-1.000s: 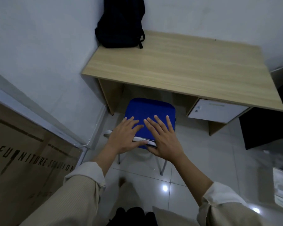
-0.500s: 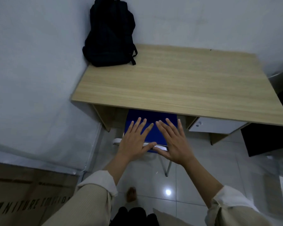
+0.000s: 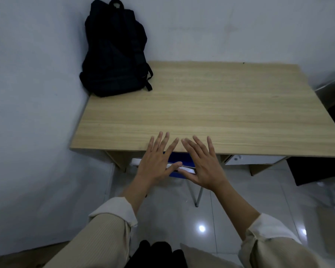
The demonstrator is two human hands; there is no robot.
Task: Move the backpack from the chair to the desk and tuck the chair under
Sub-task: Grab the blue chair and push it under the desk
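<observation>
The black backpack (image 3: 114, 53) stands upright on the far left corner of the wooden desk (image 3: 211, 113), leaning into the wall corner. The blue chair (image 3: 179, 157) is mostly under the desk; only a strip of blue seat, its white back rim and one metal leg show. My left hand (image 3: 157, 161) and my right hand (image 3: 201, 163) lie flat with fingers spread, palms against the chair's white back rim, thumbs nearly touching. Neither hand grips anything. My fingertips overlap the desk's front edge.
White walls close in on the left and behind the desk. A white drawer unit (image 3: 251, 159) hangs under the desk's right side. A dark object (image 3: 317, 169) stands on the glossy tiled floor at the right. My feet are at the bottom edge.
Both hands have pushed the chair forward under the desk; much less of the blue seat shows. The camera has moved closer to the desk.
</observation>
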